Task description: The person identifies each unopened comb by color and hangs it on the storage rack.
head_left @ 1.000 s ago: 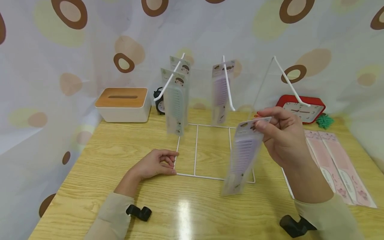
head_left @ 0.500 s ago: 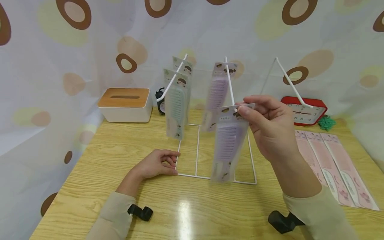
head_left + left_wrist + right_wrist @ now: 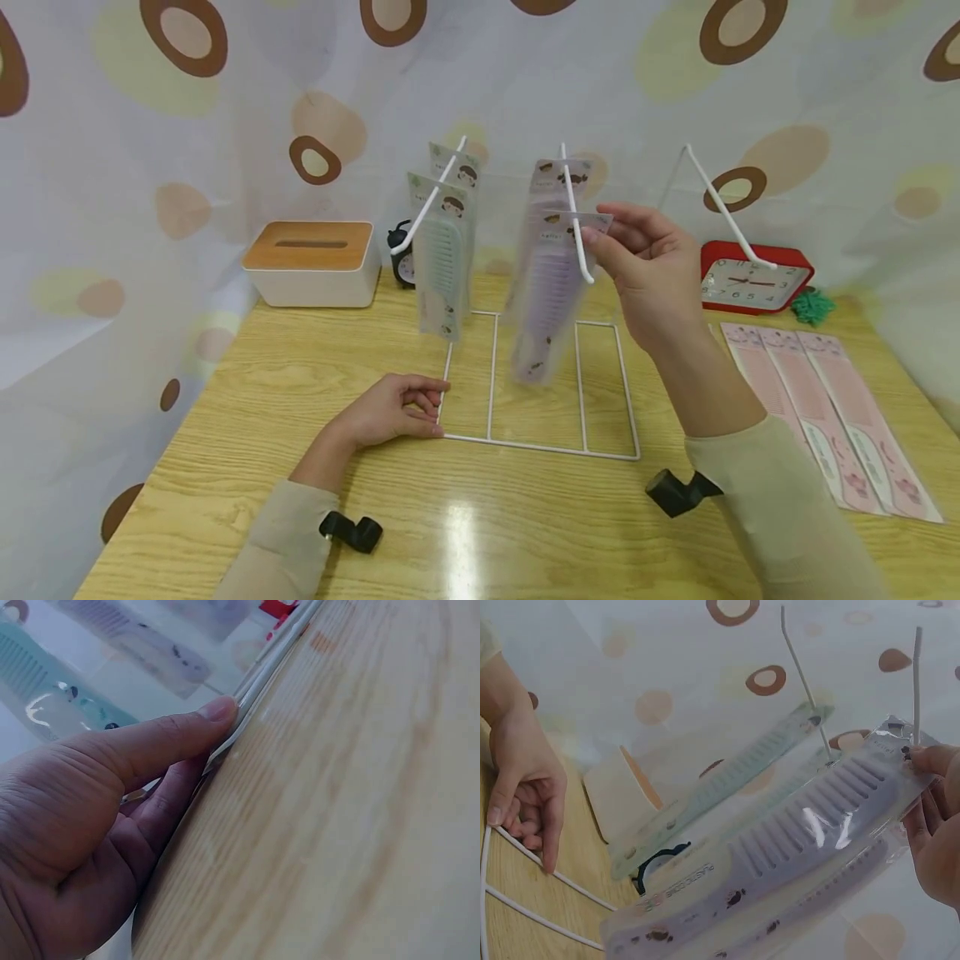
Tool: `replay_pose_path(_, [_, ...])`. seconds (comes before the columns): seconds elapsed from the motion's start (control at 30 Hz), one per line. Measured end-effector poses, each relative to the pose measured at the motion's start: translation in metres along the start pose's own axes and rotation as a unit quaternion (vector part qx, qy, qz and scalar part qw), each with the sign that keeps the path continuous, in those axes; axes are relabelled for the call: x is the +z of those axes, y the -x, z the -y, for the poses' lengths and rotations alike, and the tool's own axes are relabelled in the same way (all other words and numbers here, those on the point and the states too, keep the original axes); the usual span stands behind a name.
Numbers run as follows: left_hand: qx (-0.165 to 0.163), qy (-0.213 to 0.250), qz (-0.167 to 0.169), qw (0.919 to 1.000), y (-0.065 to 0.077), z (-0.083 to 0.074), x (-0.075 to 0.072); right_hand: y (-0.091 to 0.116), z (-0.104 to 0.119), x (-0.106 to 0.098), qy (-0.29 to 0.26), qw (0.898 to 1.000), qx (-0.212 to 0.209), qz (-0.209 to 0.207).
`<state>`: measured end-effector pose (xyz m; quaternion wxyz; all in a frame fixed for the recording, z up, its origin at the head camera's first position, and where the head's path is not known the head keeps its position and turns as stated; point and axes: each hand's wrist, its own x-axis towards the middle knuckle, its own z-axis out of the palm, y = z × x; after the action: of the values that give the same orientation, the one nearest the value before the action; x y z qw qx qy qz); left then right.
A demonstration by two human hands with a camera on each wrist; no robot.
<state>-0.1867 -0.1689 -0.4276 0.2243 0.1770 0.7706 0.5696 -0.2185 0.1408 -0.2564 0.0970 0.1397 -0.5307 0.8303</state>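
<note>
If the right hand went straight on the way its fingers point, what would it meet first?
Beyond the purple comb pack it pinches, the right hand would likely meet the white middle prong first; the gap is unclear.

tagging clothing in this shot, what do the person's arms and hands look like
The left sleeve and right sleeve are plain beige, with a left black device and a right black device near their ends. The left hand and right hand wear no gloves.

Apparently a staged tabletop corner: wood-grain table [image 3: 525,525], spotted cloth backdrop [image 3: 495,92]
</note>
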Motion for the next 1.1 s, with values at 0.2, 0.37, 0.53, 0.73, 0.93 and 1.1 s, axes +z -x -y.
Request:
replay_pose_path(0.2, [0.004, 0.002, -0.001, 1.0, 0.0, 0.0, 0.0, -0.013, -0.015, -0.011, -0.008, 1.0, 0.011, -0.01])
replay_pose_path(0.37, [0.001, 0.01, 0.0, 1.0, -0.001, 0.0, 0.0, -0.017, -0.019, -0.017, -0.01, 1.0, 0.012, -0.01])
replay_pose_path(0.53, [-0.004, 0.008, -0.001, 1.0, -0.001, 0.0, 0.0, -0.016, -0.019, -0.02, -0.008, 1.0, 0.015, -0.005])
replay_pose_path(0.73, [-0.004, 0.009, 0.001, 1.0, -0.001, 0.002, 0.0, -0.013, -0.019, -0.039, 0.037, 0.999, 0.007, 0.007])
replay_pose_path(0.93, [-0.004, 0.012, 0.0, 0.9999, -0.001, 0.001, 0.0, -0.01, -0.022, -0.084, 0.168, 0.984, 0.053, 0.027])
replay_pose_path(1.1, [-0.01, 0.017, -0.002, 0.9998, -0.001, 0.001, 0.0, -0.012, -0.03, -0.138, 0.268, 0.958, 0.099, 0.033])
